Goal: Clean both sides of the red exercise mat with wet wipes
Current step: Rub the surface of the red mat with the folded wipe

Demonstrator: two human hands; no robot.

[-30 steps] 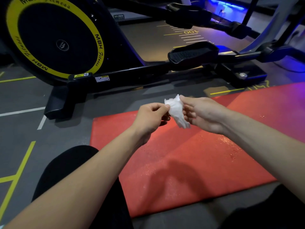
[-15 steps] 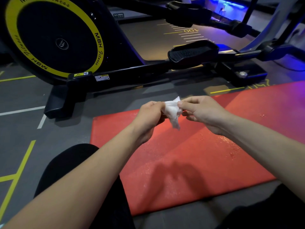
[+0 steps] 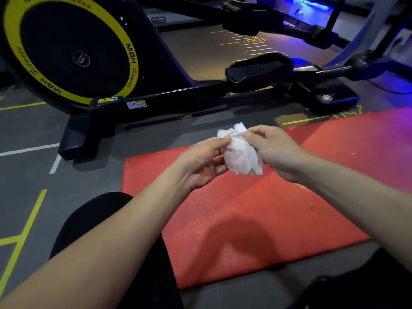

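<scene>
Head view: above the mat [image 3: 256, 219], both hands, left [image 3: 204, 162] and right [image 3: 275, 150], pinch the wipe [image 3: 239, 156], now spread wider, probably readying to wipe.

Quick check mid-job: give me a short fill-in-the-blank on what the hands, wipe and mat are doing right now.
1. Both the left hand and the right hand pinch the crumpled white ____.
2. The wet wipe is held above the ____ exercise mat.
3. The mat lies flat on the grey ____.
4. Beyond the mat stands a black machine with a ____-rimmed wheel.

Missing words: wet wipe; red; floor; yellow
</scene>
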